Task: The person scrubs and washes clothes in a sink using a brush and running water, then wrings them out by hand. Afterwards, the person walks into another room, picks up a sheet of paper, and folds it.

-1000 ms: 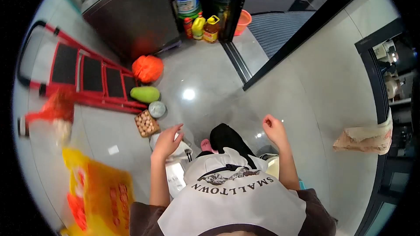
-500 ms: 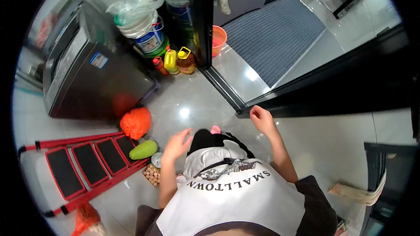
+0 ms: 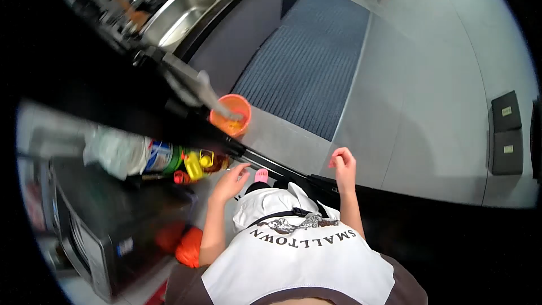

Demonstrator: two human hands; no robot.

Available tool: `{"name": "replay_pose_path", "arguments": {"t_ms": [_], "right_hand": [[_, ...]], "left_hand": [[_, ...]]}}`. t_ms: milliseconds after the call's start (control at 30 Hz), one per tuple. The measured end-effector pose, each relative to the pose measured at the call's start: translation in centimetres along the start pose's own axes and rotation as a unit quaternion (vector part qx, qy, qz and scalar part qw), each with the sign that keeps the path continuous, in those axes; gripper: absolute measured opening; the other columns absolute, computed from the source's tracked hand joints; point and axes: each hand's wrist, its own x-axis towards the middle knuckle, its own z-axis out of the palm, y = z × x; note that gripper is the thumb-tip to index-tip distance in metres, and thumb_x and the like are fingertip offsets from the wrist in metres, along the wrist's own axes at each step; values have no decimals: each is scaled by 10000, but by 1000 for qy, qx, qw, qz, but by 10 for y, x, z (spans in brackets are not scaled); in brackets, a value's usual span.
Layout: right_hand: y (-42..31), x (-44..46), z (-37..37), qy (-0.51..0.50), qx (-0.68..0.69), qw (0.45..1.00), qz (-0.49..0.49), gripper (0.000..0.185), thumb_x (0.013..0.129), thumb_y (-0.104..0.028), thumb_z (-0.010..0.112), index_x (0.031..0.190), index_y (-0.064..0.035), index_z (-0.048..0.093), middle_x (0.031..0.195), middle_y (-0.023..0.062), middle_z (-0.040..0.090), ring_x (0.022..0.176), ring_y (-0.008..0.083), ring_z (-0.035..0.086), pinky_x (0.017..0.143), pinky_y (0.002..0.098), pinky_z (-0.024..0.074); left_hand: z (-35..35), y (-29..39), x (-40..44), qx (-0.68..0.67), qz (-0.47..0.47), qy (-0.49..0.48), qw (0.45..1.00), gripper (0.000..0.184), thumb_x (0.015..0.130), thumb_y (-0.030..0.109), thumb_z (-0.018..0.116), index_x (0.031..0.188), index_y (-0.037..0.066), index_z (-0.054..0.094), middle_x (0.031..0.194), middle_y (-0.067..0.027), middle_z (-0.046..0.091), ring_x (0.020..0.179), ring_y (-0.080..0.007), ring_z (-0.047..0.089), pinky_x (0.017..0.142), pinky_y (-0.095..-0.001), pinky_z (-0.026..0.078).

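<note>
My left hand [image 3: 230, 183] hangs in front of my body at the left, empty, its fingers apart. It appears nearest to the yellow bottle [image 3: 193, 166] and the dark sliding-door track [image 3: 265, 164], touching neither. At the right, my right hand [image 3: 343, 165] is raised over the floor beyond the door track, with its fingers curled inward; nothing shows in it. Between the hands are my white apron [image 3: 299, 248] with dark lettering and a pink slipper [image 3: 261, 175] at the doorway.
An orange bucket [image 3: 231, 114] stands just past the track. Beyond it lies a ribbed grey mat [image 3: 310, 56] beside a counter with a steel sink [image 3: 183, 14]. A dark appliance [image 3: 121, 214] and an orange bag [image 3: 190, 247] are at the lower left.
The view has turned right and moved up to the doorway. The ladder, green gourd and eggs have left view; the sink and more of the mat now show. Both hands remain empty.
</note>
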Motion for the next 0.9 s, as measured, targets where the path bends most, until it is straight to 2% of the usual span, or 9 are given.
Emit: {"name": "replay_pose_path", "arguments": {"t_ms": [133,267,400,533,600,700,733,800,900], "right_hand": [[-13,72,-29,110,-3,993,30,86,762,-25,429,734,-29,510,641,7,475,571,84,470,538,214,401],[4,134,-62,224,-3,973,55,85,755,-18,439,717,-25,515,627,1,476,561,75,457,525,210,394],[20,231,-92,255,21,961,108,87,760,-24,437,704,-36,503,621,-7,466,551,71,443,517,204,386],[-14,370,-117,237,12,967,92,92,769,-34,442,698,-42,500,619,-10,464,556,71,443,531,204,391],[-38,443,-123,205,-8,978,45,92,780,-38,449,705,-48,501,634,-13,469,565,71,445,550,206,399],[-64,529,-115,177,18,984,22,87,791,-39,452,721,-52,501,655,-16,472,573,66,448,563,208,406],[-70,561,-111,156,31,987,24,85,799,-37,448,734,-55,499,670,-17,475,585,62,457,560,207,414],[-74,620,-100,116,37,992,43,81,788,-39,441,732,-70,491,643,-5,483,572,74,476,561,218,421],[-70,705,-83,57,54,995,69,70,804,-27,455,781,-65,510,676,-15,493,606,62,482,555,208,427]], "left_hand": [[-31,59,131,22,114,-73,991,316,812,164,524,1097,29,506,950,-173,591,876,-291,580,757,-345,453],[-34,91,246,0,108,-97,989,311,820,166,520,1098,28,506,978,-169,586,922,-273,568,780,-338,443],[-28,114,355,7,52,-89,995,324,824,180,524,1118,45,505,1015,-163,574,947,-274,556,797,-340,435],[-37,157,461,63,60,-105,991,334,822,178,518,1121,31,501,1023,-174,572,953,-280,552,823,-337,429],[-48,185,515,26,46,-124,991,317,828,158,516,1114,22,504,1027,-163,575,950,-251,557,821,-316,431],[-54,205,576,-157,33,-114,980,224,850,102,499,1042,-11,518,957,-91,592,911,-160,553,813,-279,429],[-53,209,602,-160,35,-111,980,224,850,102,499,1042,-11,518,957,-91,592,911,-160,553,813,-279,429],[-53,206,651,-300,17,-107,948,138,844,72,507,952,-14,518,929,-83,585,897,-144,549,815,-265,428],[-60,206,730,-312,6,-81,947,65,834,63,526,870,11,512,898,-76,586,853,-123,547,788,-246,430]]}}
